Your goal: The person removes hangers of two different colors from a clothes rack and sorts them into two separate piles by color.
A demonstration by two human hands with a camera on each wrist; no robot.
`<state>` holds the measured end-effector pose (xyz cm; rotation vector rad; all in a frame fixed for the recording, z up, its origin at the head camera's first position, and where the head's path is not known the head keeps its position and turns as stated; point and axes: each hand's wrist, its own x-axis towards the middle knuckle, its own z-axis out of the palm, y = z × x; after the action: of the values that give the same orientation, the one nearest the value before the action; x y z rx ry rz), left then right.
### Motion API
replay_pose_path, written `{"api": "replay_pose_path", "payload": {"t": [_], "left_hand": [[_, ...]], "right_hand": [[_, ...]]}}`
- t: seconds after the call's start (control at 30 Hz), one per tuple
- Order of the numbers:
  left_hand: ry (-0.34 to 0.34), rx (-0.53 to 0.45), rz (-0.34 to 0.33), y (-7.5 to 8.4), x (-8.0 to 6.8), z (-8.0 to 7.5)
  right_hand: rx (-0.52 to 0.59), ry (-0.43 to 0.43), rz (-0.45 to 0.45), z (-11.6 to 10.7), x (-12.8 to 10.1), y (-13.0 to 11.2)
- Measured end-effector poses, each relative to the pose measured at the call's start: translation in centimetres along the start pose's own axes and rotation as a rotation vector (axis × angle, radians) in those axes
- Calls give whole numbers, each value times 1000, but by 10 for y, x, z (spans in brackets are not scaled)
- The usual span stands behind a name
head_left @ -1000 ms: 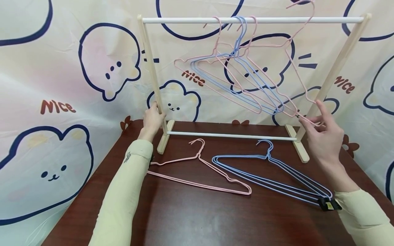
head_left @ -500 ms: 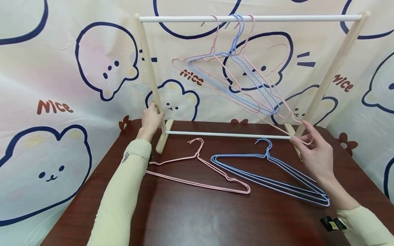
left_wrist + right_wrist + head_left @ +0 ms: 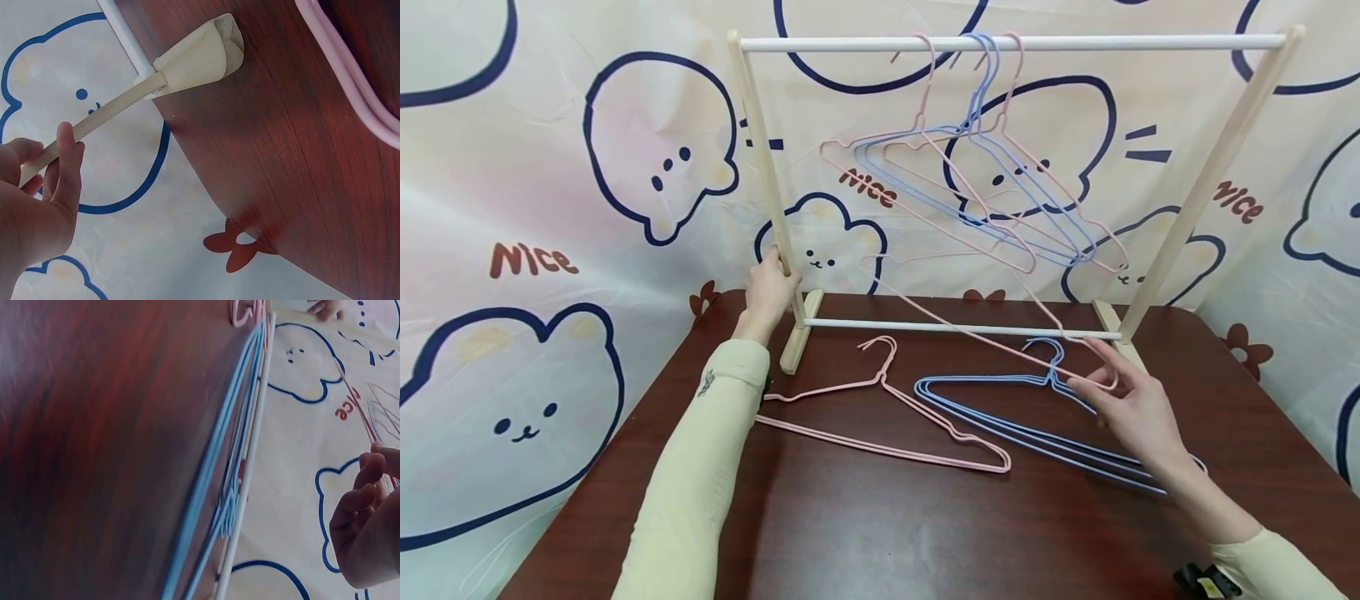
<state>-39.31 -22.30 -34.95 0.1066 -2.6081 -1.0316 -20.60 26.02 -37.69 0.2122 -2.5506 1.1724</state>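
A pink wire hanger (image 3: 992, 321) is held by its lower corner between the thumb and curled fingers of the right hand (image 3: 1131, 408). The hanger is carried tilted in the air in front of the wooden clothes rack (image 3: 758, 158), crossing the rack's lower white crossbar (image 3: 925, 328); its far end reaches up toward the hangers on the rack, and its hook cannot be made out with certainty among them. In the right wrist view the fingers (image 3: 359, 500) are seen curled, with a thin pink wire passing by them, though that picture is blurred.

Just below the right hand, a bundle of blue wire hangers (image 3: 1037, 425) is laid flat on the dark wooden table (image 3: 865, 533), in front of the rack's right foot (image 3: 1116, 329). To the left of that bundle, also in front of the rack, a second pink hanger (image 3: 887, 417) is laid flat with its hook turned toward the lower crossbar.

The left upright of the rack is gripped by the left hand (image 3: 771, 292) a little above the left foot (image 3: 200, 53); in the left wrist view the thumb and fingers are seen wrapped round the wooden post (image 3: 106, 115).

From the rack's upper white rail (image 3: 1112, 42), near its middle, a cluster of pink and blue hangers (image 3: 985, 192) is hung, swung aslant toward the right upright.

Behind the rack, a cream backdrop cloth (image 3: 550, 208) printed with bear faces and the word "Nice" is hung.
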Motion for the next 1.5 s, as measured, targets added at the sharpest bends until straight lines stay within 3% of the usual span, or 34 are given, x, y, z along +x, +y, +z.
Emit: {"api": "replay_pose_path", "payload": {"t": [0.43,0.6,0.83,1.2,1.5], "left_hand": [[3,13,-7,-1,0,1],[7,13,-12,-1,0,1],[0,11,-9,-1,1,2],[-19,7,-16,0,0,1],[-11,14,-21,1,0,0]], "right_hand": [[88,-214,141,32,-20,-8],[172,-280,157,48,-25,-9],[288,-366,254,65,-31,-17],[323,-465,314,86,-38,-23],[351,-588,321,87,-37,-20]]}}
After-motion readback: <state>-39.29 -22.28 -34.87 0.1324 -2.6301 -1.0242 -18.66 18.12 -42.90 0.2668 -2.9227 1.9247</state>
